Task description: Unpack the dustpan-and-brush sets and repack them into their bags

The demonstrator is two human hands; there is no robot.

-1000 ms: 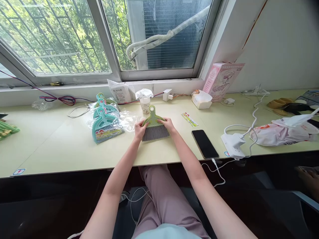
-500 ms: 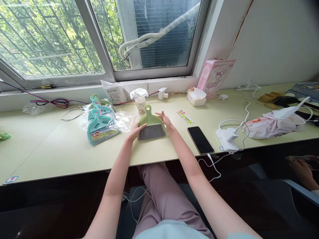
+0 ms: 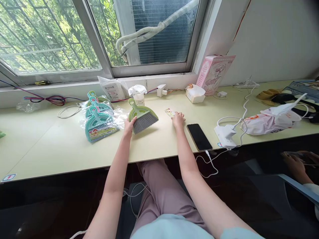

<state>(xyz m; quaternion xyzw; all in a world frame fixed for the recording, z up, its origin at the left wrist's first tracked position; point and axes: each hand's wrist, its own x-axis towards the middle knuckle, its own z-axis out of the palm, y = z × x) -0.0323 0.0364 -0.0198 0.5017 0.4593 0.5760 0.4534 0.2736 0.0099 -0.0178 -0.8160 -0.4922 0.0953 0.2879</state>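
My left hand [image 3: 129, 125] grips the left edge of a green dustpan [image 3: 135, 105] with a grey-bristled brush [image 3: 145, 122] nested in it. The set is tilted, its handle pointing up and left. My right hand [image 3: 178, 119] is on a printed label card [image 3: 169, 112], fingers closed over its right part, so only the left end shows. Left of my left hand are several teal and green dustpan sets [image 3: 99, 120] in clear plastic, one bearing a similar label.
A phone [image 3: 199, 137] on a cable lies right of my right hand, near a power strip [image 3: 225, 136]. Behind are a covered cup [image 3: 138, 94], a tissue pack [image 3: 195, 93] and a pink box [image 3: 215, 73]. A white bag [image 3: 271, 121] lies right. Another person's hand [image 3: 295, 166] holds a phone.
My right hand has left the dustpan's side and closed on the label card, which has shifted left. My left hand has moved slightly left, tilting the dustpan and brush.
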